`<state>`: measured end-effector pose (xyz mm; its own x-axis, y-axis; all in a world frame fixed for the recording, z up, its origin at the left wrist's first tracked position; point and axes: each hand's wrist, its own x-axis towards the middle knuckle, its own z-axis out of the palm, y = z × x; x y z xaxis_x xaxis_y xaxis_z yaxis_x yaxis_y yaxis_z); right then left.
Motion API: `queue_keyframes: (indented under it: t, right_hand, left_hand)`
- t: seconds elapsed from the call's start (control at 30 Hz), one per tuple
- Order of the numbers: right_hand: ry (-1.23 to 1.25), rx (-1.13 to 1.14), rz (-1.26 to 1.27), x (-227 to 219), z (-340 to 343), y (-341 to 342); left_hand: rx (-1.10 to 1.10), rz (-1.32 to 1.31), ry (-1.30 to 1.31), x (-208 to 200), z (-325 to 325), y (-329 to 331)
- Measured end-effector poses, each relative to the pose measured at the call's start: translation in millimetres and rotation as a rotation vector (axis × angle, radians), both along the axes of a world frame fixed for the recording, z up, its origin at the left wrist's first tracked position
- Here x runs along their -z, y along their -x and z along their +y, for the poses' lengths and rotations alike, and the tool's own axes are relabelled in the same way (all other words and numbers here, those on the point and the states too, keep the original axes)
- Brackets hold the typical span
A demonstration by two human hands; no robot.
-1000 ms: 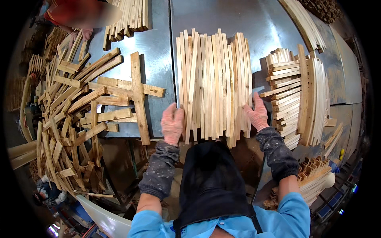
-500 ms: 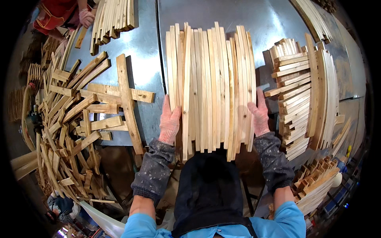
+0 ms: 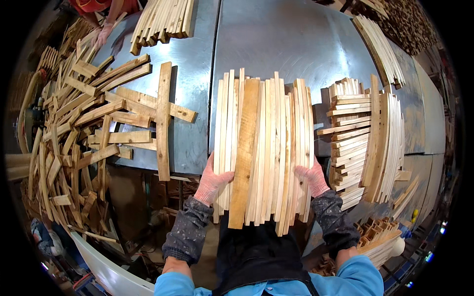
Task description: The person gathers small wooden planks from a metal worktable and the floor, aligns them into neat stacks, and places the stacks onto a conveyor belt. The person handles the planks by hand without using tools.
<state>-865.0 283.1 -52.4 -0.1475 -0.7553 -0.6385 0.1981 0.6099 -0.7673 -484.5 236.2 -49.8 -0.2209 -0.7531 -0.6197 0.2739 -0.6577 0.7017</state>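
On the grey sheet-metal tabletop [image 3: 296, 54] we see a flat bundle of pale wooden slats [image 3: 264, 148], long axes running twelve to six, near ends overhanging the edge. Our left hand [image 3: 212, 181] at nine and right hand [image 3: 311, 177] at three, equally near, press flat against its sides, fingers half-curled.

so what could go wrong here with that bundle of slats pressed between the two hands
The slat bundle is squeezed only at its near end by the left hand and right hand, and that end juts past the metal table edge, so loose middle slats may slip out and drop. Uneven slat ends could snag the gloves. Sliding it right might knock the stacked slats.
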Motion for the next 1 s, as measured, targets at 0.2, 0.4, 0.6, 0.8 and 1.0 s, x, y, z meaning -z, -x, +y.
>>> queue_keyframes:
  t: [0.2,0.4,0.6,0.8,1.0]
  right_hand:
    - [0.072,-0.133,-0.072,-47.7,17.9,-10.0]
    - [0.153,-0.353,-0.189,-102.3,4.8,-56.1]
    - [0.349,-0.612,-0.368,-140.4,18.3,-208.3]
    - [0.355,-0.966,-0.455,-237.4,113.6,-345.4]
    - [0.401,-1.319,-0.511,-273.3,275.9,-490.3]
  left_hand:
    - [-0.217,0.031,0.092,-52.0,83.3,-1.9]
    - [-0.46,0.078,0.185,-108.7,161.6,-37.6]
    - [-0.641,-0.182,0.416,-164.5,269.5,-144.1]
    - [-1.015,-0.21,0.374,-232.8,457.0,-186.2]
    - [-1.298,-0.251,0.394,-243.9,677.3,-249.3]
